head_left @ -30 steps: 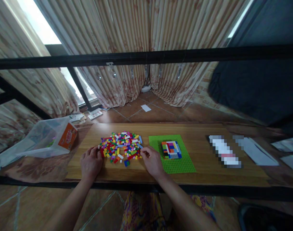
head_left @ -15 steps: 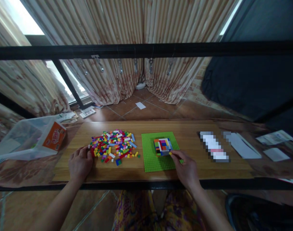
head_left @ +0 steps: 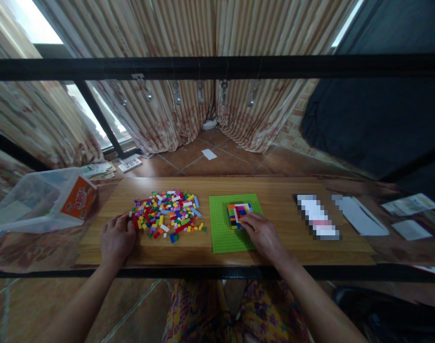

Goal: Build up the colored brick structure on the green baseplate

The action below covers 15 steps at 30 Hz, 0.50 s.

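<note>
A low, multicoloured structure of toy bricks (head_left: pixel 235 213) stands on a green studded baseplate (head_left: pixel 219 243). My right hand (head_left: pixel 263 236) is over the structure's right side, thumb and fingertips pinched together at its top. The small yellow brick seen in this pinch a moment ago is now hidden by the fingers. My left hand (head_left: pixel 118 237) lies palm down on the wooden tabletop, fingers loosely extended, its fingertips at the left edge of a pile of loose toy bricks (head_left: pixel 167 212). A blue and green piece (head_left: pixel 173 237) lies at the pile's near edge.
A clear plastic bin (head_left: pixel 42 200) with an orange label stands left of the wooden board (head_left: pixel 189 250). A blurred-out rectangular item (head_left: pixel 317 216) and white papers (head_left: pixel 362 216) lie to the right. A black bar (head_left: pixel 217 67) crosses beyond the board.
My right hand has moved left and slightly up, from the structure's near right corner to over its top, covering the yellow brick. My left hand stays beside the pile.
</note>
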Each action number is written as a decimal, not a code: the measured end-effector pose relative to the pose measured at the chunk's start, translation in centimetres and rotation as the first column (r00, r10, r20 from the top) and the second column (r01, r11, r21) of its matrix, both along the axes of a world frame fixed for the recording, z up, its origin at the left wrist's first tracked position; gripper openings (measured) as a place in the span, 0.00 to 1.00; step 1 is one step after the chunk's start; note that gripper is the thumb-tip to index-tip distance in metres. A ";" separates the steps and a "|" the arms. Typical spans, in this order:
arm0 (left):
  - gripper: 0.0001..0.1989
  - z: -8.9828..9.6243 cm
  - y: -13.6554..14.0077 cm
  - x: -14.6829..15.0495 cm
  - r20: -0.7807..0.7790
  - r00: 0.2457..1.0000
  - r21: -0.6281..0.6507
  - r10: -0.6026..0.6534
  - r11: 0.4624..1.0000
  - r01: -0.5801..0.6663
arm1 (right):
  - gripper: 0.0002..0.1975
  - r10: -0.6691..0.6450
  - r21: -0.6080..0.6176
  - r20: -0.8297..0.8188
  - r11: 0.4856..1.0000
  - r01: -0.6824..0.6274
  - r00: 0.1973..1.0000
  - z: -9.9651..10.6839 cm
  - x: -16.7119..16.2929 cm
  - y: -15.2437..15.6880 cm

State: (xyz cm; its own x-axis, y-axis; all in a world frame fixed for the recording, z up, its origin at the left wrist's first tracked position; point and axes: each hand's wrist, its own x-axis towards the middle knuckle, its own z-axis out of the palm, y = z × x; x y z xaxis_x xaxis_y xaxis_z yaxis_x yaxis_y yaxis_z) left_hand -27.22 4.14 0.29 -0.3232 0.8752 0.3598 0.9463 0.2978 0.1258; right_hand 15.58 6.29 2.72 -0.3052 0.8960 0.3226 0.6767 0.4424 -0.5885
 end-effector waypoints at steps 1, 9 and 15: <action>0.23 0.0 0.0 0.0 0.003 1.000 0.000 0.003 1.000 -0.003 | 0.11 0.016 0.005 0.013 1.000 -0.016 1.000 0.0 0.0 0.2; 0.21 0.0 0.0 0.1 -0.012 1.000 0.006 0.002 1.000 -0.002 | 0.12 0.021 0.066 0.051 0.998 -0.024 0.998 -0.6 0.4 0.7; 0.20 0.1 -0.1 0.3 0.009 1.000 0.018 0.011 1.000 -0.011 | 0.11 -0.012 0.034 -0.068 0.999 0.014 0.998 -1.2 0.4 0.7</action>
